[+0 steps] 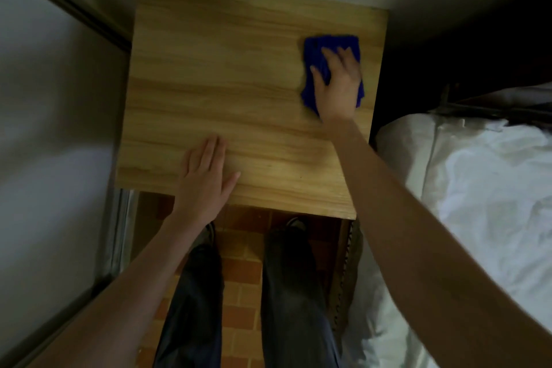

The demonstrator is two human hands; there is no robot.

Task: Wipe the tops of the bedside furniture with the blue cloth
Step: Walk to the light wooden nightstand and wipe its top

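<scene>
Obs., head view. The blue cloth (316, 52) is lying on the far right part of the desk (224, 84), close to its right edge and just beside the dark gap that separates the desk from the bed (478, 188).

The right hand (339, 84) is pressing flat on the cloth, fingers spread and pointing far, thumb out to the left. Nothing is being pinched. The left hand (206, 176) is resting flat on the near left of the desk, fingers together and straight, thumb splayed, holding nothing.

Risks, as judged:
- A stroke running further right is likely to carry the cloth over the right edge and drop it into the gap. Cause: only palm pressure is holding it, with no grip.
- The near end of the cloth is looking bunched, so it may be folding under the palm and wiping a narrower strip.
- The patch under the left hand may be going unwiped unless that hand lifts.

Orientation: the cloth's long axis is running near to far, leaning slightly. The straight, wider edge is pointing far and the narrower, rumpled end is pointing near.
</scene>
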